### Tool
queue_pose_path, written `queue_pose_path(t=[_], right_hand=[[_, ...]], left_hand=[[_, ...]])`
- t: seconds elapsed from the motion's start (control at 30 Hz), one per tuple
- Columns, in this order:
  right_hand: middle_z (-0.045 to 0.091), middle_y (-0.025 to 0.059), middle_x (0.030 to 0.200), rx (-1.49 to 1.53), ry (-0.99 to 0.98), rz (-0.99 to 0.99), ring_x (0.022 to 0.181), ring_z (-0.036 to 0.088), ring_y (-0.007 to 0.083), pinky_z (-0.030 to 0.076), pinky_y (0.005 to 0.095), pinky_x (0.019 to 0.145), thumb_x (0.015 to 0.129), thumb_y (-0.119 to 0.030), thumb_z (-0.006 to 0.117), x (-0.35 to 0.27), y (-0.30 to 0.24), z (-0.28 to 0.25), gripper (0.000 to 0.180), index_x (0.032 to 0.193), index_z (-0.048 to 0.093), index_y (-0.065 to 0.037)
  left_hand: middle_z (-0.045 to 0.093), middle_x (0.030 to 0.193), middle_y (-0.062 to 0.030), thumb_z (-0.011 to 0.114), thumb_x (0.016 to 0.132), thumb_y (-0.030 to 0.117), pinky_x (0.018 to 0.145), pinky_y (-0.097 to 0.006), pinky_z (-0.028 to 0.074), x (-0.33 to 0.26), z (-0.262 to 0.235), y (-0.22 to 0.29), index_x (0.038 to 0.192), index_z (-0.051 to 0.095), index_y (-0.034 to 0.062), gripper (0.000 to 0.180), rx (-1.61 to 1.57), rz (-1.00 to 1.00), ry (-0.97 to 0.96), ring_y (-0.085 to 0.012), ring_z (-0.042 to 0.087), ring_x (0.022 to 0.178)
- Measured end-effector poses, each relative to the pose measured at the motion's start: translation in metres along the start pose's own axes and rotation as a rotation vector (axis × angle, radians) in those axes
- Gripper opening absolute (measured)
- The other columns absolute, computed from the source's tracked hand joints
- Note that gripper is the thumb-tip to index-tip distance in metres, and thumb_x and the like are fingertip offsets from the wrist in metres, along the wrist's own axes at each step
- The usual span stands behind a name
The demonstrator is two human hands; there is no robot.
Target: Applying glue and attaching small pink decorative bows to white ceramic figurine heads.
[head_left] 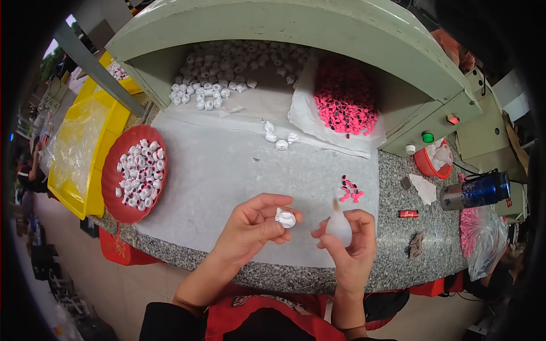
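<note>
Clock directions are running from the middle of the white sheet [222, 165]. A fair number of white pieces [139, 170] are sitting in the red bowl [127, 215] at nine o'clock, many showing pink and dark spots, so that share is apparently done. The piece [285, 218] in the left hand [250, 223], at five o'clock, is showing no pink on its visible side; its own step is probably not yet finished. That grip is closing thumb and fingers on it. At four o'clock the right hand [357, 236] is clamping its grip around a white bottle [339, 230], the blurred nozzle pointing up.

Much is seemingly left: four plain pieces [281, 145] are lying at twelve, a large plain heap [210, 71] is filling the cabinet [256, 27] at eleven, a small group of pink bits [351, 192] is waiting at three, and a big pink pile [345, 105] is resting at one.

The sheet is covering part of a speckled grey counter [381, 256]. A basket [422, 162] and a blue flask [475, 192] are standing around three, a green light [427, 137] is showing at two, and a yellow crate [114, 149] is flanking the bowl beyond nine. Pale floor [151, 278] is showing at eight.
</note>
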State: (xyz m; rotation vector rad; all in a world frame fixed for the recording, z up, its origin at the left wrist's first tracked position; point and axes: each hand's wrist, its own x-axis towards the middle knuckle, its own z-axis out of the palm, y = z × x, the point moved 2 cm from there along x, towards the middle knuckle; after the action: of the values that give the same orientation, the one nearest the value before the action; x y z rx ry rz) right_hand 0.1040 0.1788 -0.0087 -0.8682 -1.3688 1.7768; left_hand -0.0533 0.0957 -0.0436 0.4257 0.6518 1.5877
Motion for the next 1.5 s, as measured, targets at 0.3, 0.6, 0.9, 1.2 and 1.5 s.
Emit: queue_pose_path(t=[0.3,0.6,0.9,1.2,1.5], right_hand=[[0.058,0.0113,0.077,-0.462,0.044,-0.547,0.061,0.056,0.0162,0.043,0.0243,0.054,0.068,-0.009,0.064,-0.022,-0.020,0.002,0.027,0.091,0.055,0.002],[0.061,0.0125,0.070,-0.538,-0.017,-0.711,0.049,0.057,0.0190,0.044,0.0260,0.044,0.067,-0.003,0.065,-0.017,-0.016,0.005,0.026,0.090,0.055,0.003],[0.061,0.0110,0.070,-0.548,-0.027,-0.693,0.048,0.056,0.0189,0.044,0.0258,0.043,0.066,-0.002,0.065,-0.015,-0.016,0.006,0.024,0.088,0.055,0.002],[0.061,0.0088,0.067,-0.588,-0.095,-0.711,0.044,0.053,0.0188,0.041,0.0261,0.040,0.064,0.000,0.065,-0.014,-0.026,0.008,0.023,0.085,0.056,0.001],[0.061,0.0088,0.068,-0.604,-0.041,-0.796,0.043,0.052,0.0181,0.040,0.0261,0.039,0.065,0.000,0.065,-0.015,-0.028,0.005,0.024,0.086,0.055,0.001]], left_hand=[[0.054,0.107,-0.0177,0.057,0.075,-0.011,0.077,-0.032,0.052,-0.009,0.021,-0.003,0.110,0.050,-0.0048,0.036,0.490,0.359,0.252,-0.0251,0.061,0.089],[0.051,0.107,-0.0155,0.057,0.074,-0.015,0.080,-0.027,0.052,-0.010,0.020,-0.001,0.106,0.053,-0.0050,0.034,0.570,0.474,0.273,-0.0211,0.059,0.093],[0.052,0.105,-0.0155,0.058,0.073,-0.015,0.079,-0.028,0.053,-0.010,0.022,0.000,0.104,0.056,-0.0045,0.032,0.631,0.484,0.275,-0.0208,0.058,0.093],[0.054,0.104,-0.0169,0.059,0.072,-0.014,0.078,-0.028,0.052,-0.011,0.021,0.006,0.102,0.057,-0.0050,0.031,0.773,0.518,0.283,-0.0211,0.058,0.092],[0.057,0.108,-0.0191,0.056,0.075,-0.013,0.082,-0.028,0.050,-0.010,0.020,0.005,0.108,0.052,-0.0062,0.034,0.447,0.280,0.307,-0.0212,0.059,0.096]])
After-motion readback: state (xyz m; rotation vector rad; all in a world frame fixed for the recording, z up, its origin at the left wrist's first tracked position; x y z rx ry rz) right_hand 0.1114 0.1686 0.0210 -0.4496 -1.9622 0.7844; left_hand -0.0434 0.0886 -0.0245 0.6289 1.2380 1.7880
